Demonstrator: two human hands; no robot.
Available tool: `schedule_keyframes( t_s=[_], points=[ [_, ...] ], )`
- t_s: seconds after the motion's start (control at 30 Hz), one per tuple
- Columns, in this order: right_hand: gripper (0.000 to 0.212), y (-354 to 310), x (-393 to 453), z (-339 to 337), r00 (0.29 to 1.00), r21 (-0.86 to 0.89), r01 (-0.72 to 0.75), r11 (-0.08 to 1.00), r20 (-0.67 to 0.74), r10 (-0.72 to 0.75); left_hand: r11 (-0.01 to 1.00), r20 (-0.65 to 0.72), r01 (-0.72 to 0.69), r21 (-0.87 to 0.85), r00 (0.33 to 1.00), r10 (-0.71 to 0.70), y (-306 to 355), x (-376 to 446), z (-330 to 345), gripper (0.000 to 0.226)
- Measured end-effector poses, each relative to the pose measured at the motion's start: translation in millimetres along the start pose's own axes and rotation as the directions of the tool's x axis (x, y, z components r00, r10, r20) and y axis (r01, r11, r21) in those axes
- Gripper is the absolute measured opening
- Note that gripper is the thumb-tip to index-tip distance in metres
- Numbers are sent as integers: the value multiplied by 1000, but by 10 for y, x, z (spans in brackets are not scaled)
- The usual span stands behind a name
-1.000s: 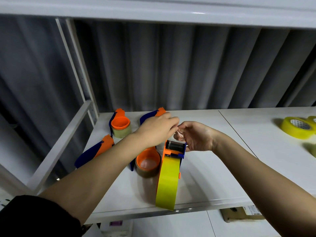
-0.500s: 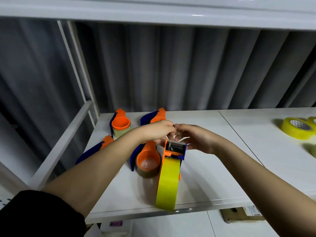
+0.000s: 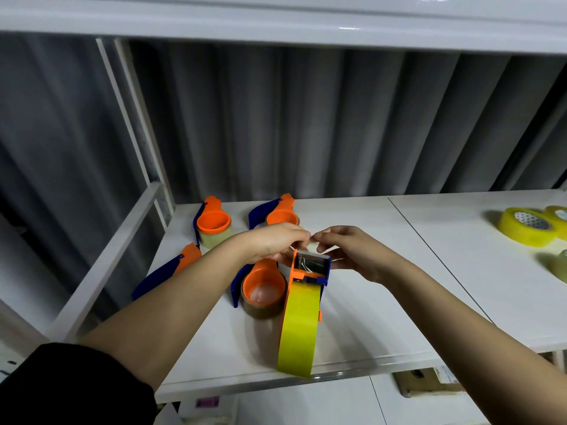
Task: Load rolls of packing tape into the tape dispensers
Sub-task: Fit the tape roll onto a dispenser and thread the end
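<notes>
A person's two hands meet over an orange-and-blue tape dispenser standing on edge near the front edge of a white desk, its yellow tape roll loaded and reaching almost to that edge. The left hand and the right hand come together just above the dispenser's serrated cutter end, fingers of each hand pinched together on a thin, clear strip of tape pulled up from the head; the left fingertips and right fingertips nearly touch one another over the blade. The roll itself lies below and toward the viewer from the fingers, untouched by either hand. Just left of the held dispenser, another dispenser with a brown tape roll lies flat on the desk, partly under the left wrist. Two more loaded dispensers sit toward the back-left corner, one with a pale roll and one behind the left hand, while a fifth dispenser lies along the left edge. Loose yellow rolls rest on the adjoining desk surface near its right edge. A black sleeve covers the left upper arm.
</notes>
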State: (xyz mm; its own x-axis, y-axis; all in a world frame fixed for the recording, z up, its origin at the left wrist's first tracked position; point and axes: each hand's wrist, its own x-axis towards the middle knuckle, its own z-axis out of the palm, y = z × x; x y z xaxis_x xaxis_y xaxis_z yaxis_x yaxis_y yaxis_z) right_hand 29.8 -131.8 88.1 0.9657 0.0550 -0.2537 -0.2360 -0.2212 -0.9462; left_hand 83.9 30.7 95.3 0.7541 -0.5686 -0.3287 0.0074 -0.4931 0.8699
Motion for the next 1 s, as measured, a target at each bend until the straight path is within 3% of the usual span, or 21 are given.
schedule_keyframes(
  t_s=[0.1,0.23,0.33,0.43,0.57,0.7,1.0],
  points=[
    [23,-4,-9,31,999,7,16,1000,-48,-15,1000,-15,-3,6,1000,3,-14,21,20,25],
    [10,-5,-20,64,991,-42,62,997,-116,-66,1000,-28,-2,28,1000,3,-25,33,23,27],
    [10,13,-13,73,991,-27,54,998,-118,-57,991,-46,-31,132,998,37,-29,49,24,32],
    [14,21,-11,72,995,83,-9,997,-98,17,984,-81,-64,164,994,78,-18,56,34,35],
    [18,37,-19,74,994,225,-74,972,-60,90,999,-99,-7,34,995,10,9,14,23,37],
    [15,36,7,69,989,283,-129,950,-36,145,978,-71,-54,203,995,69,-13,27,-6,17],
    [14,74,56,52,963,468,-260,845,58,263,957,-79,-155,244,981,179,5,-9,0,11]
  ],
)
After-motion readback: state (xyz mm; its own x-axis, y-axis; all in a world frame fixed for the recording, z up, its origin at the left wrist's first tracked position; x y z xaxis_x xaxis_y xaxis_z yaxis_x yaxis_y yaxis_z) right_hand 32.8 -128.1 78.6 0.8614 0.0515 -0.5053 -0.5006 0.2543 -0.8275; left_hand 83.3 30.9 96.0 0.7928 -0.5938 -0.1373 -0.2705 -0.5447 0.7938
